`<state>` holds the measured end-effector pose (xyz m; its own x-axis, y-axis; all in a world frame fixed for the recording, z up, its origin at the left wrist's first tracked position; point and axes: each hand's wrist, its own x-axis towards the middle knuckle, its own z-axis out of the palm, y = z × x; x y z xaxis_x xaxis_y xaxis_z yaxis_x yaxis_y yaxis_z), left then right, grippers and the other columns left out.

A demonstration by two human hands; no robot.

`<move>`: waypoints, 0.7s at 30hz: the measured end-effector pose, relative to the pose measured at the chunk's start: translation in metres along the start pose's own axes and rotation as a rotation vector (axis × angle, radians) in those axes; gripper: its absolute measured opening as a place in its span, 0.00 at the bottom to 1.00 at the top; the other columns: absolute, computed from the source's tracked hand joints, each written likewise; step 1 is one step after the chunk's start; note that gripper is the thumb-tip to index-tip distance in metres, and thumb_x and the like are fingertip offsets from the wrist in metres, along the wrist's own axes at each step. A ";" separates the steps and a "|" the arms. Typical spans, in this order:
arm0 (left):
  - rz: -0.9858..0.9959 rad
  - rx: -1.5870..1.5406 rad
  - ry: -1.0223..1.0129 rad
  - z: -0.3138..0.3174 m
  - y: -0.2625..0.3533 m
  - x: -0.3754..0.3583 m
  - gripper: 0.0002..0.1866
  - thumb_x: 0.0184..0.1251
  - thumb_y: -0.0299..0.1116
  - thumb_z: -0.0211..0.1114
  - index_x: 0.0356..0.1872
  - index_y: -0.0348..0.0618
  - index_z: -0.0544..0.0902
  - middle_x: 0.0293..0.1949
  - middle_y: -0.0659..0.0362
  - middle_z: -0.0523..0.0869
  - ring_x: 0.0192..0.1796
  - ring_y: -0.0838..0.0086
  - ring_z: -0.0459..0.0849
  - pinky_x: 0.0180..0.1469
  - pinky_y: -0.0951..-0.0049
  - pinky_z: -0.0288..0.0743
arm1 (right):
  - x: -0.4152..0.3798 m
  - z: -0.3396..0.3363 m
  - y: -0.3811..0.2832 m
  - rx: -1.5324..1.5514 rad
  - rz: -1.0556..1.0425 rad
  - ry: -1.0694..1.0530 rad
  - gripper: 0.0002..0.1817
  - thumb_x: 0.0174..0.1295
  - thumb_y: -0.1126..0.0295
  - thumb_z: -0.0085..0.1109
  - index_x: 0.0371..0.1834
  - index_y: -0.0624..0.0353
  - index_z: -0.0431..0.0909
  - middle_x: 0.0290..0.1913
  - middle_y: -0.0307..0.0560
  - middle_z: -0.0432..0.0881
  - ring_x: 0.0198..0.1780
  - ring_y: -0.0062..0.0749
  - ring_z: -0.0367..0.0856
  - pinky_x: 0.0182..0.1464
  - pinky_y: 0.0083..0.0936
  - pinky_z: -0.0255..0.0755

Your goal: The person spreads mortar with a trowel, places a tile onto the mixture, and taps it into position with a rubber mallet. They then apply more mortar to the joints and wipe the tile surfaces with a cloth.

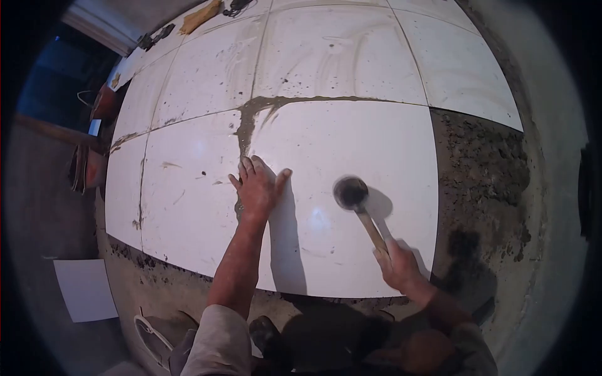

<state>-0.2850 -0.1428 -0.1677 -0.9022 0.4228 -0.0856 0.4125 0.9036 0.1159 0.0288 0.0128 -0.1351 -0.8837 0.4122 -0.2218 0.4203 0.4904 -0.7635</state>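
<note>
A large white floor tile lies before me, with wet grey-brown grout smeared along its left and far edges. My left hand rests with fingers spread over the seam between this tile and the white tile to its left. In my right hand is the wooden handle of a rubber mallet, fingers wrapped round it. The mallet's dark round head is over the middle of the tile, its shadow falling just to the right.
Bare rough mortar borders the tile on the right, beside a wall. A bucket stands at lower left near a loose white tile piece. Reddish buckets stand by the left doorway. A yellowish cloth lies at the far edge.
</note>
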 end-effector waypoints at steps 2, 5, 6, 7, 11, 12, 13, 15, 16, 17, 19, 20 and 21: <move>0.022 -0.008 -0.019 -0.003 -0.009 -0.008 0.55 0.57 0.72 0.54 0.69 0.27 0.58 0.70 0.33 0.57 0.75 0.46 0.52 0.72 0.38 0.35 | 0.034 0.013 -0.014 -0.033 -0.110 0.051 0.16 0.68 0.59 0.53 0.38 0.63 0.67 0.25 0.64 0.77 0.31 0.65 0.78 0.32 0.54 0.69; 0.090 0.032 -0.058 -0.008 -0.013 -0.016 0.58 0.53 0.72 0.59 0.70 0.28 0.57 0.70 0.34 0.57 0.75 0.48 0.52 0.73 0.40 0.36 | 0.078 0.040 -0.025 -0.084 -0.118 0.043 0.17 0.68 0.59 0.52 0.38 0.64 0.67 0.25 0.65 0.77 0.31 0.65 0.78 0.32 0.53 0.70; 0.084 0.032 -0.055 -0.008 -0.015 -0.017 0.58 0.53 0.72 0.59 0.70 0.28 0.57 0.70 0.34 0.57 0.75 0.48 0.52 0.73 0.40 0.36 | 0.088 0.045 -0.031 -0.099 -0.065 0.010 0.17 0.69 0.58 0.51 0.38 0.65 0.67 0.26 0.65 0.77 0.31 0.64 0.78 0.33 0.52 0.72; 0.111 0.028 -0.056 -0.008 -0.017 -0.018 0.58 0.53 0.72 0.60 0.70 0.28 0.57 0.70 0.34 0.57 0.75 0.48 0.51 0.73 0.40 0.36 | 0.095 0.046 -0.039 -0.097 -0.072 0.007 0.17 0.69 0.58 0.51 0.38 0.65 0.67 0.26 0.65 0.77 0.31 0.64 0.78 0.33 0.52 0.72; 0.135 0.069 -0.083 -0.013 -0.019 -0.016 0.59 0.51 0.72 0.60 0.70 0.26 0.56 0.70 0.34 0.57 0.76 0.49 0.50 0.74 0.41 0.36 | 0.113 0.053 -0.060 -0.199 0.012 -0.057 0.19 0.70 0.56 0.48 0.38 0.65 0.67 0.27 0.65 0.79 0.31 0.61 0.80 0.34 0.50 0.74; 0.137 0.089 -0.102 -0.014 -0.016 -0.014 0.60 0.51 0.72 0.60 0.69 0.25 0.56 0.70 0.33 0.57 0.76 0.49 0.51 0.74 0.41 0.35 | 0.115 0.053 -0.060 -0.215 0.032 -0.060 0.19 0.71 0.55 0.47 0.38 0.65 0.68 0.27 0.64 0.79 0.31 0.60 0.81 0.35 0.50 0.75; 0.140 0.079 -0.105 -0.016 -0.016 -0.015 0.60 0.52 0.72 0.60 0.69 0.23 0.56 0.70 0.32 0.57 0.75 0.49 0.51 0.74 0.42 0.34 | 0.116 0.052 -0.062 -0.219 0.034 -0.056 0.19 0.71 0.55 0.47 0.38 0.65 0.68 0.27 0.64 0.79 0.31 0.60 0.81 0.35 0.50 0.75; 0.141 0.088 -0.129 -0.022 -0.013 -0.014 0.60 0.52 0.72 0.60 0.69 0.23 0.56 0.69 0.32 0.57 0.75 0.49 0.51 0.74 0.42 0.34 | 0.116 0.051 -0.067 -0.220 0.077 -0.069 0.20 0.71 0.55 0.46 0.36 0.65 0.68 0.26 0.64 0.79 0.30 0.60 0.80 0.35 0.49 0.74; 0.143 0.103 -0.152 -0.025 -0.013 -0.014 0.60 0.52 0.72 0.60 0.68 0.22 0.56 0.69 0.32 0.58 0.75 0.48 0.51 0.74 0.42 0.34 | 0.117 0.050 -0.068 -0.228 0.074 -0.068 0.20 0.71 0.55 0.46 0.36 0.65 0.68 0.26 0.64 0.79 0.30 0.60 0.80 0.35 0.49 0.74; 0.140 0.095 -0.145 -0.025 -0.012 -0.013 0.60 0.52 0.72 0.60 0.68 0.22 0.56 0.69 0.32 0.58 0.75 0.48 0.51 0.74 0.42 0.34 | 0.119 0.049 -0.070 -0.211 0.069 -0.056 0.19 0.72 0.56 0.46 0.36 0.65 0.68 0.25 0.63 0.79 0.29 0.59 0.80 0.34 0.50 0.73; 0.148 0.116 -0.149 -0.025 -0.013 -0.013 0.60 0.52 0.72 0.60 0.68 0.22 0.57 0.69 0.33 0.59 0.75 0.49 0.52 0.74 0.42 0.35 | 0.121 0.046 -0.074 -0.198 0.061 -0.048 0.19 0.72 0.56 0.45 0.36 0.65 0.68 0.24 0.62 0.78 0.29 0.58 0.80 0.33 0.50 0.72; 0.145 0.113 -0.146 -0.025 -0.013 -0.011 0.60 0.52 0.72 0.60 0.68 0.22 0.57 0.69 0.33 0.59 0.75 0.49 0.52 0.74 0.42 0.35 | 0.122 0.042 -0.079 -0.125 -0.034 0.020 0.19 0.72 0.57 0.45 0.35 0.65 0.68 0.23 0.61 0.77 0.27 0.57 0.80 0.32 0.49 0.71; 0.140 0.112 -0.140 -0.024 -0.013 -0.011 0.60 0.51 0.73 0.59 0.68 0.22 0.57 0.69 0.33 0.59 0.75 0.49 0.53 0.74 0.43 0.35 | 0.122 0.038 -0.087 -0.049 -0.125 0.083 0.18 0.72 0.57 0.45 0.35 0.64 0.67 0.21 0.60 0.76 0.26 0.56 0.79 0.30 0.48 0.70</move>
<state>-0.2835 -0.1610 -0.1449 -0.8123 0.5427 -0.2137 0.5506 0.8344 0.0263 -0.1231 -0.0090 -0.1190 -0.9108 0.4062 -0.0744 0.3191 0.5781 -0.7510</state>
